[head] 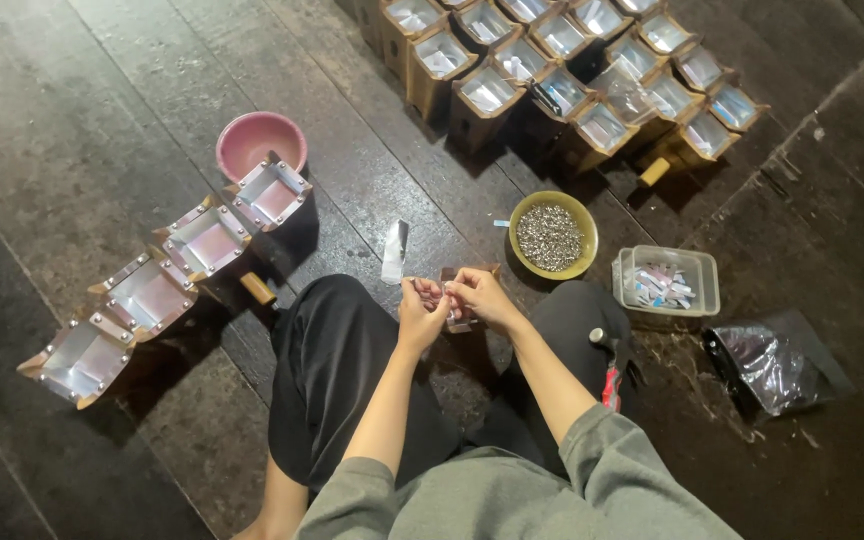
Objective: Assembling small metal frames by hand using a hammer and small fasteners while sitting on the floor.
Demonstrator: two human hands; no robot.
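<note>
Item in hand: one small wooden box (pixel 460 300) with a metal-lined opening, held just above the floor (pixel 102 120) between the person's knees. Left hand (pixel 420 312) and right hand (pixel 482 297) are together, both clamped on it, fingers pinching at its rim; what sits between the fingertips is too small to tell.

Beyond the right hand: yellow bowl (pixel 553 235) of small silver fasteners; clear tray (pixel 666 281) of small packets; dark plastic bag (pixel 774 362) further right.

Beyond the left hand: pink bowl (pixel 260 143); a row of four boxes (pixel 167 285) with metal corner plates fitted; a loose foil strip (pixel 395 251).

Far ahead: a cluster of many more boxes (pixel 572 75).

Progress, as judged: four look finished, one underway, most remaining.
</note>
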